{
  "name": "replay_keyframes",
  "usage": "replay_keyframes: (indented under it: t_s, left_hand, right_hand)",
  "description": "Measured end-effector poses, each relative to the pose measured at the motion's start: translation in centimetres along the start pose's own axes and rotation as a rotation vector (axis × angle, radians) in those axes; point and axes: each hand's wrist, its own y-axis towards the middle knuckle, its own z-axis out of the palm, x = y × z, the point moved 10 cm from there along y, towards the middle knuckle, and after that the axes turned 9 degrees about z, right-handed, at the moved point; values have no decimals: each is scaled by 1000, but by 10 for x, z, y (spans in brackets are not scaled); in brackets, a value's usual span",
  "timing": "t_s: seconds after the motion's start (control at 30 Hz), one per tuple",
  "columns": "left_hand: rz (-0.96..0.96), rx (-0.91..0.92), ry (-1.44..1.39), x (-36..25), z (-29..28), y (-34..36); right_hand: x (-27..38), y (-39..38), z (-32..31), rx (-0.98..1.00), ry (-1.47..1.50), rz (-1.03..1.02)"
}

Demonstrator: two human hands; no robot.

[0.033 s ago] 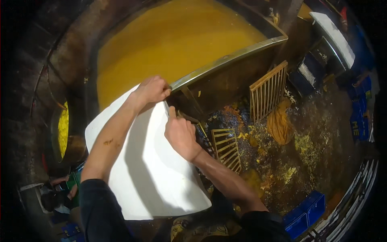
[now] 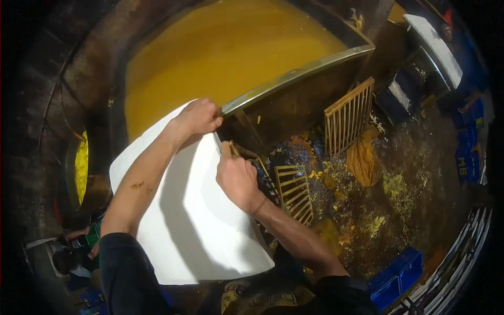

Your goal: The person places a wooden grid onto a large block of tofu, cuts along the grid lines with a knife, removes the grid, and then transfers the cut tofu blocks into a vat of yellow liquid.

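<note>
I press my left hand [image 2: 202,116] with curled fingers over the top edge of a large white, flexible-looking slab [image 2: 184,220], beside the metal rim [image 2: 294,73] of a vat of murky yellow liquid. My right hand [image 2: 239,181] is closed on a narrow knife-like tool [image 2: 234,149] at the slab's right edge, forefinger extended along it; much of the tool is hidden. Both forearms cross or border the slab, which casts back their shadow.
Two slatted wooden racks [image 2: 349,115] [image 2: 294,194] and an orange cloth [image 2: 362,160] lie right, over a littered wet floor. Blue crates [image 2: 394,278] sit lower right, white rods behind them. A yellow-filled pot [image 2: 81,168] is left; a co-worker [image 2: 68,257] is lower left.
My right hand has shifted very slightly along the slab's edge, and the slab and my left forearm have edged a little leftward. Both grips look the same.
</note>
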Motion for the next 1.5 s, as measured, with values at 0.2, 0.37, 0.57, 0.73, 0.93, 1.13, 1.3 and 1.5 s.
replay_keyframes:
  t_s: [0.2,0.37,0.57,0.73,0.93,1.13,1.3,1.5]
  left_hand:
    - [-40,226,-216,-66,32,-19]
    - [144,290,-357,-148,59,-55]
    - [251,589,-285,-234,93,-79]
    - [451,810,-355,-296,137,-93]
    - [363,578,-805,-292,62,-127]
    - [95,-2,-1231,-243,24,-358]
    - [-877,-354,-2150,-250,281,-579]
    - [-1206,-856,-2141,-165,474,-620]
  right_hand:
    - [-32,-89,-14,49,90,12]
    - [-60,-168,-29,83,6,19]
    - [-89,-246,-54,129,137,86]
    - [-108,-276,-46,34,126,23]
    - [-36,-292,-125,-7,60,-170]
    - [-4,-386,-94,53,222,-107]
    - [-11,-485,42,307,350,295]
    - [41,-542,109,383,307,221]
